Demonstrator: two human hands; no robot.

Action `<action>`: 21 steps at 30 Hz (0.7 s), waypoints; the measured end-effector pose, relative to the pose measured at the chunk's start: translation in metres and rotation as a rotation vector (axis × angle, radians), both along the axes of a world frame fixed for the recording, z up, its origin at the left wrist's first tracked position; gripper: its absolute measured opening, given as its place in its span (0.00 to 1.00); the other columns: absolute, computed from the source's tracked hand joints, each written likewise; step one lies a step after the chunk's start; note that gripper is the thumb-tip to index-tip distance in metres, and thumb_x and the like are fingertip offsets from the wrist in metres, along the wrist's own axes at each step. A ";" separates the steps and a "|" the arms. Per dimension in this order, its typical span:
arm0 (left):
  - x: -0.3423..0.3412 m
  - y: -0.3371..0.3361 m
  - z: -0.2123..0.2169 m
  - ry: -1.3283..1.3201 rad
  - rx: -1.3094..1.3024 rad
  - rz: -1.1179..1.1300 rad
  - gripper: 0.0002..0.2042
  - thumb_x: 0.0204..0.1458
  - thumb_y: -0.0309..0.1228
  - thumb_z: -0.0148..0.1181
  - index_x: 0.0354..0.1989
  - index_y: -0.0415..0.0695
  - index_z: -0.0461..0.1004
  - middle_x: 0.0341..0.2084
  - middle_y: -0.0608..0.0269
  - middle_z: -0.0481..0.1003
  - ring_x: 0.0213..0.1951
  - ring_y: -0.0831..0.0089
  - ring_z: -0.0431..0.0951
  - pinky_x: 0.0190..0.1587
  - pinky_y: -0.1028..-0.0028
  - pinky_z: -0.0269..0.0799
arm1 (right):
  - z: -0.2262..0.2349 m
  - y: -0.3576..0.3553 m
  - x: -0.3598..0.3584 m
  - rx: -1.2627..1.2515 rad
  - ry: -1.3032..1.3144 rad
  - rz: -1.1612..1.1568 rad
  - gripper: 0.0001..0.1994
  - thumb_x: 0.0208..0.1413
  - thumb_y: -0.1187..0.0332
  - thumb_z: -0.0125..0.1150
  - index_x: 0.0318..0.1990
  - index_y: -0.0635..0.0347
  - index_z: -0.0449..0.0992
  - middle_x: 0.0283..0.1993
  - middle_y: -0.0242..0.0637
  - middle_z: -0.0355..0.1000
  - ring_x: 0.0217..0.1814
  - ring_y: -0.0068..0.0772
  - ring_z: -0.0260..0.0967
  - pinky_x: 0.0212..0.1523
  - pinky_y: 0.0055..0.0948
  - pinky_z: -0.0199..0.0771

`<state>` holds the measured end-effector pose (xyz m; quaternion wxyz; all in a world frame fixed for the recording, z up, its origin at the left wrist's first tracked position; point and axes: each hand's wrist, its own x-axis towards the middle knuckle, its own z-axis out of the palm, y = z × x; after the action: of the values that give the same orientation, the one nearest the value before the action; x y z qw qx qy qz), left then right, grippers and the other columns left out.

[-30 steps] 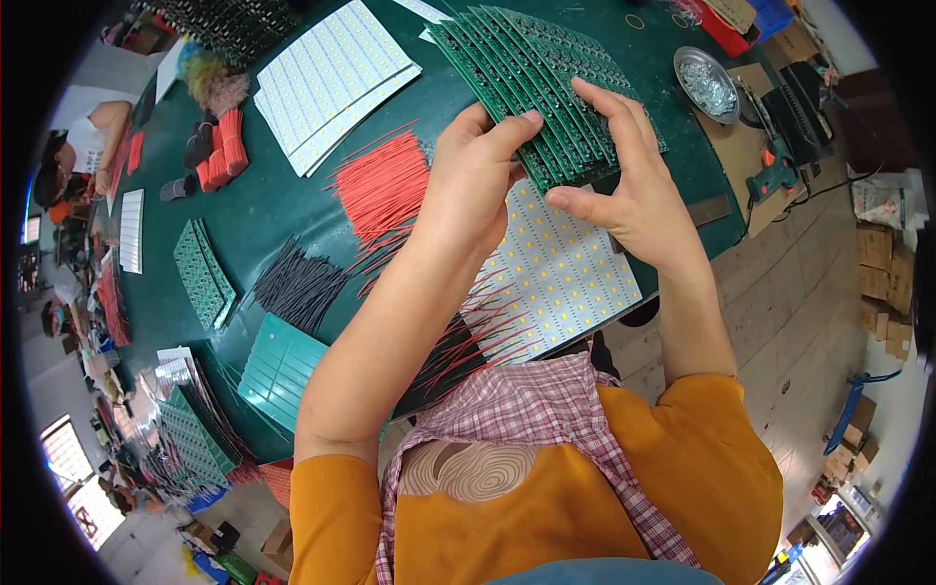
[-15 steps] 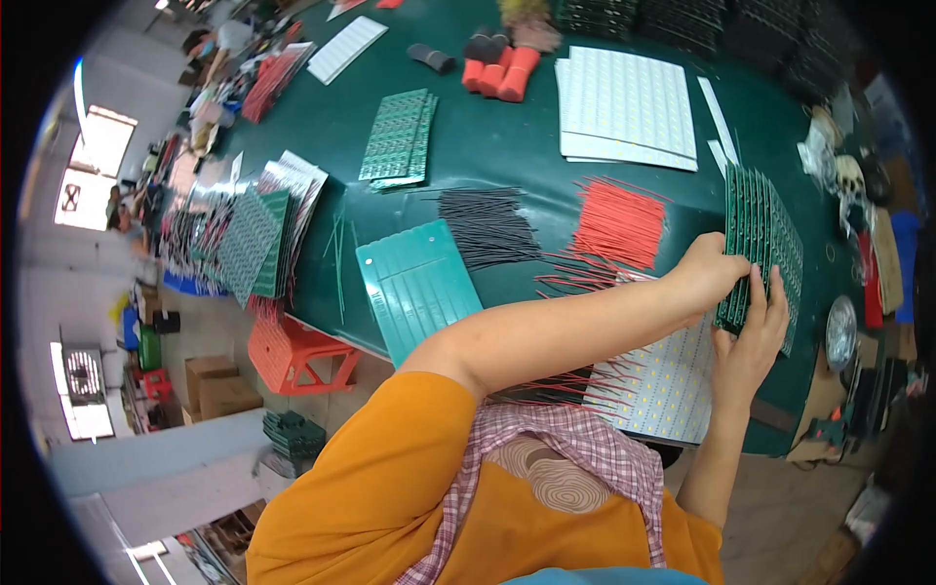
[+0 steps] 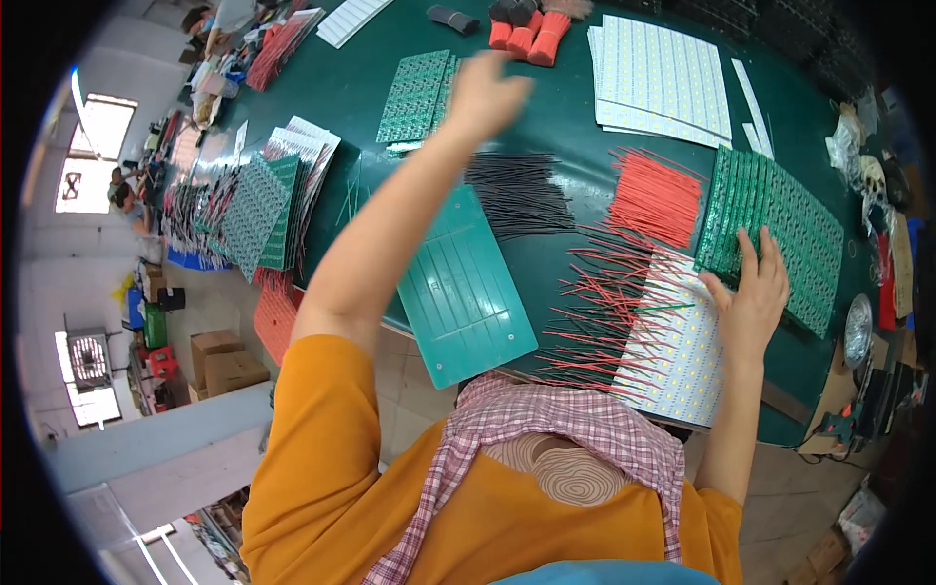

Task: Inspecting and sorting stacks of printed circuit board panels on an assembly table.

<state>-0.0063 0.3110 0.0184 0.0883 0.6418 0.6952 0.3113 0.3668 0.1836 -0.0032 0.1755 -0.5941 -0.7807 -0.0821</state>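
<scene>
My left hand [image 3: 487,96] is stretched over the table beside a small stack of green circuit boards [image 3: 408,96]. Motion smears its fingers, so I cannot tell whether they grip anything. At the right, my right hand [image 3: 756,297] has its fingers apart, the tips at the lower part of a leaning row of green circuit boards [image 3: 729,210]. Below and left of it lies a white LED panel [image 3: 682,356]. Red and black wires [image 3: 609,292] stick out across its left side. A green plastic plate [image 3: 466,292] lies at the near edge, left of the wires.
A black wire pile [image 3: 517,195] and a red wire pile [image 3: 655,198] lie mid-table. White LED panels [image 3: 663,83] are stacked behind them, beside red wire bundles [image 3: 531,39]. Boards with wires [image 3: 258,210] crowd the left edge, above a red stool [image 3: 275,320].
My left hand has left the green boards at the right and swung across to the far left. The boards now lean more spread out, with my right hand still at them. The view has shifted slightly.
</scene>
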 end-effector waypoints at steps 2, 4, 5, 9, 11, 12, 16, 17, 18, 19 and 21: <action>-0.054 -0.003 -0.001 0.206 -0.164 0.277 0.33 0.42 0.47 0.61 0.56 0.41 0.63 0.54 0.47 0.64 0.56 0.52 0.63 0.54 0.59 0.62 | -0.007 0.002 0.003 0.005 0.000 -0.008 0.33 0.41 0.51 0.64 0.56 0.54 0.65 0.62 0.42 0.56 0.64 0.45 0.52 0.60 0.44 0.51; -0.078 -0.008 -0.010 0.355 -0.269 0.427 0.37 0.41 0.52 0.60 0.58 0.42 0.61 0.54 0.46 0.64 0.57 0.50 0.62 0.54 0.56 0.62 | -0.015 0.002 0.005 0.009 -0.012 -0.023 0.32 0.44 0.51 0.62 0.56 0.55 0.65 0.63 0.40 0.55 0.66 0.44 0.49 0.62 0.46 0.47; -0.086 -0.012 -0.015 0.385 -0.307 0.486 0.41 0.40 0.56 0.60 0.59 0.43 0.58 0.54 0.46 0.63 0.58 0.48 0.61 0.53 0.55 0.62 | -0.017 0.001 0.004 -0.001 -0.004 -0.027 0.32 0.44 0.51 0.62 0.56 0.55 0.65 0.63 0.40 0.55 0.66 0.44 0.49 0.62 0.46 0.47; -0.104 -0.020 -0.033 0.339 -0.449 0.568 0.48 0.36 0.63 0.59 0.62 0.43 0.53 0.54 0.42 0.62 0.57 0.47 0.61 0.54 0.55 0.61 | -0.024 0.001 0.004 0.019 0.001 -0.053 0.31 0.45 0.49 0.60 0.56 0.53 0.65 0.64 0.38 0.55 0.67 0.42 0.49 0.63 0.46 0.45; -0.119 -0.020 -0.036 0.288 -0.474 0.506 0.50 0.35 0.64 0.59 0.62 0.39 0.53 0.54 0.41 0.62 0.56 0.47 0.62 0.55 0.57 0.61 | -0.027 0.002 0.003 0.056 0.005 -0.045 0.30 0.47 0.48 0.58 0.56 0.52 0.65 0.64 0.37 0.55 0.67 0.41 0.49 0.63 0.47 0.45; -0.127 -0.019 -0.038 0.231 -0.493 0.444 0.52 0.35 0.64 0.58 0.62 0.36 0.52 0.54 0.40 0.62 0.56 0.46 0.63 0.55 0.59 0.61 | -0.028 0.004 0.003 0.049 0.010 -0.044 0.30 0.47 0.48 0.58 0.56 0.52 0.65 0.64 0.37 0.55 0.67 0.41 0.49 0.63 0.47 0.45; -0.121 -0.019 -0.021 0.095 -0.566 0.372 0.56 0.32 0.66 0.59 0.58 0.25 0.51 0.52 0.36 0.64 0.55 0.49 0.66 0.55 0.64 0.62 | -0.032 0.005 0.005 0.058 0.009 -0.067 0.29 0.48 0.47 0.57 0.56 0.50 0.66 0.64 0.35 0.56 0.67 0.40 0.50 0.63 0.47 0.45; -0.116 -0.017 -0.021 0.104 -0.578 0.370 0.56 0.32 0.66 0.59 0.58 0.25 0.51 0.52 0.36 0.64 0.55 0.49 0.66 0.55 0.64 0.62 | -0.032 0.005 0.006 0.062 0.009 -0.074 0.29 0.48 0.48 0.57 0.56 0.49 0.66 0.64 0.35 0.56 0.66 0.39 0.50 0.63 0.47 0.45; -0.112 -0.016 -0.022 0.251 -0.614 0.365 0.56 0.32 0.64 0.60 0.59 0.25 0.51 0.52 0.35 0.64 0.55 0.49 0.66 0.55 0.65 0.62 | -0.033 0.006 0.007 0.064 0.009 -0.078 0.28 0.48 0.48 0.57 0.56 0.49 0.66 0.64 0.34 0.56 0.66 0.39 0.50 0.63 0.47 0.45; -0.110 -0.015 -0.022 0.400 -0.646 0.359 0.55 0.32 0.63 0.61 0.59 0.26 0.50 0.51 0.34 0.64 0.54 0.50 0.66 0.56 0.65 0.62 | -0.034 0.007 0.007 0.053 0.016 -0.081 0.28 0.48 0.48 0.57 0.56 0.49 0.66 0.64 0.34 0.56 0.66 0.39 0.50 0.63 0.47 0.45; -0.119 -0.017 -0.020 0.357 -0.638 0.312 0.53 0.33 0.58 0.63 0.60 0.26 0.50 0.50 0.35 0.65 0.53 0.52 0.68 0.55 0.66 0.63 | -0.033 0.009 0.006 0.058 0.031 -0.073 0.27 0.49 0.49 0.57 0.56 0.48 0.66 0.64 0.34 0.56 0.66 0.38 0.51 0.63 0.47 0.45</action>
<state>-0.1254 0.2943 -0.0020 0.1127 0.5130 0.8505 -0.0269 0.3726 0.1924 -0.0359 0.2016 -0.6180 -0.7531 -0.1017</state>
